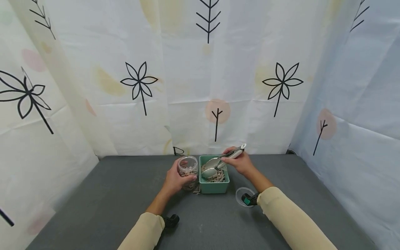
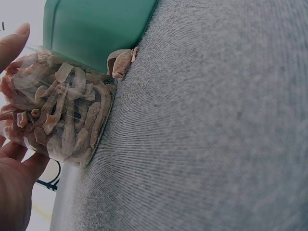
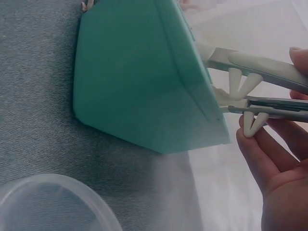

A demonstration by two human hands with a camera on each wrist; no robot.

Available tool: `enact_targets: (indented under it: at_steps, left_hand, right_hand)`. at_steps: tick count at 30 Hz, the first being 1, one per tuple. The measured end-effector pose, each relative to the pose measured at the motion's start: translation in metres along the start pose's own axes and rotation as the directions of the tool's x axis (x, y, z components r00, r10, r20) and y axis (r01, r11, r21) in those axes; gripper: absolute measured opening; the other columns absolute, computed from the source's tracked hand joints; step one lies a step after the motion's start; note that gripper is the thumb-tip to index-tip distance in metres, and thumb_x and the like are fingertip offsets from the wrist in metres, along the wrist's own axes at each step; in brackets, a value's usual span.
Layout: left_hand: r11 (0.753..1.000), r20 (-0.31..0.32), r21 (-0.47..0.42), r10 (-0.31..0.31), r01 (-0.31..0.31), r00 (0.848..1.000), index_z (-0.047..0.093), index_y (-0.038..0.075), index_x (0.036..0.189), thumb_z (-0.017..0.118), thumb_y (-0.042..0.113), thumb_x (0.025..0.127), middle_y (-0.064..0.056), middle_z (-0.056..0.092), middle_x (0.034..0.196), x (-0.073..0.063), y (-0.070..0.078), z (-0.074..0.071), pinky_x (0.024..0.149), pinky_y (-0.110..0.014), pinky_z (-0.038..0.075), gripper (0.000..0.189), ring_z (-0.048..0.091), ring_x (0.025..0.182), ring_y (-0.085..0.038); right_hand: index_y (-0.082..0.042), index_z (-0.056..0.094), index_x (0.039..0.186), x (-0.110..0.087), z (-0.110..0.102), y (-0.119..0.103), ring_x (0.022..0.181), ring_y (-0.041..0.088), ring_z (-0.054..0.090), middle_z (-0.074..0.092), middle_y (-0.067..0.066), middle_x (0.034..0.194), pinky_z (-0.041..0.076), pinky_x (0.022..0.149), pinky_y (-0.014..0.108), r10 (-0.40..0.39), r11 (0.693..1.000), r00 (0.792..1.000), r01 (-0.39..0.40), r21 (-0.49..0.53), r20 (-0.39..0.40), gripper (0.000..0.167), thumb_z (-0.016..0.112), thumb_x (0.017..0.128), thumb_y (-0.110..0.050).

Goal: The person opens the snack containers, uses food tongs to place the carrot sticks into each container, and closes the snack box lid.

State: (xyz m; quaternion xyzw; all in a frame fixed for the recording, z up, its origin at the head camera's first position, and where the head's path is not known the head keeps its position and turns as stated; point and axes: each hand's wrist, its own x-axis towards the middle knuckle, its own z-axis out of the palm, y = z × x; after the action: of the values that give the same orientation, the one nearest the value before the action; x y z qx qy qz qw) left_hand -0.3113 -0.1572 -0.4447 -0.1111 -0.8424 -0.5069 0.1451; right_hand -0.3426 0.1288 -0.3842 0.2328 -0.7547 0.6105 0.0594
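My left hand [image 1: 176,178] grips a clear jar [image 2: 67,110] that stands on the table. Brownish, strip-like dried pieces [image 2: 72,101] fill much of it, and its top is uncovered. Right beside it is a green rectangular bin [image 1: 214,188] holding more of these pieces [image 1: 218,176]. My right hand [image 1: 240,162] holds a pair of tongs [image 1: 232,153] with white grips. The spread tong heads [image 1: 210,172] reach down into the bin among the pieces. Whether they clasp any piece cannot be made out.
On the grey table [image 1: 109,201], a round clear lid [image 1: 240,194] lies near my right wrist. A few loose pieces [image 2: 121,62] lie between the jar and the bin. A patterned white curtain [image 1: 187,83] hangs behind and at both sides.
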Motion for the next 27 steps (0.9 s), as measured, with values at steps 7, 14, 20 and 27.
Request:
enact_targets:
  at_steps: [7, 14, 20, 27]
  left_hand:
    - [1.0, 0.005, 0.002, 0.015, -0.015, 1.0, 0.041, 0.013, 0.143, 0.088, 0.029, 0.072, -0.007, 0.057, 0.133, 0.001, -0.001, 0.002, 0.083, -0.044, 0.048, 0.086, 0.059, 0.106, -0.024]
    - [1.0, -0.005, -0.002, 0.003, -0.003, 1.0, 0.043, 0.016, 0.142, 0.089, 0.029, 0.071, -0.003, 0.058, 0.133, 0.002, -0.003, 0.003, 0.085, -0.045, 0.048, 0.085, 0.059, 0.107, -0.024]
    - [1.0, 0.002, -0.004, -0.004, 0.004, 1.0, 0.042, 0.017, 0.143, 0.089, 0.029, 0.071, -0.004, 0.057, 0.134, 0.002, -0.004, 0.003, 0.086, -0.045, 0.047, 0.086, 0.058, 0.109, -0.024]
    - [1.0, 0.009, -0.005, -0.001, 0.001, 1.0, 0.041, 0.016, 0.143, 0.088, 0.029, 0.072, -0.005, 0.056, 0.135, 0.001, -0.003, 0.002, 0.086, -0.047, 0.047, 0.086, 0.058, 0.111, -0.025]
  right_hand:
    - [0.015, 0.06, 0.105, -0.007, 0.007, -0.007, 0.084, 0.011, 0.064, 0.064, 0.027, 0.102, 0.051, 0.072, 0.025, 0.013, 0.999, 0.996, -0.01, 0.036, -0.086, 0.028, 0.073, 0.084, 0.003]
    - [0.004, 0.065, 0.102, -0.001, 0.009, 0.014, 0.079, 0.013, 0.065, 0.069, 0.012, 0.095, 0.053, 0.069, 0.029, 0.033, 0.999, 0.989, -0.037, -0.031, -0.144, 0.024, 0.076, 0.085, -0.008]
    - [0.004, 0.066, 0.098, -0.005, 0.01, 0.002, 0.073, 0.014, 0.064, 0.069, 0.012, 0.088, 0.054, 0.073, 0.047, 0.048, 0.997, 0.982, -0.057, -0.043, -0.182, 0.02, 0.076, 0.084, -0.007]
    - [0.008, 0.065, 0.101, 0.0, 0.005, 0.005, 0.076, 0.019, 0.066, 0.069, 0.011, 0.087, 0.056, 0.07, 0.041, 0.039, 0.999, 0.98, -0.037, 0.01, -0.196, 0.024, 0.076, 0.085, -0.007]
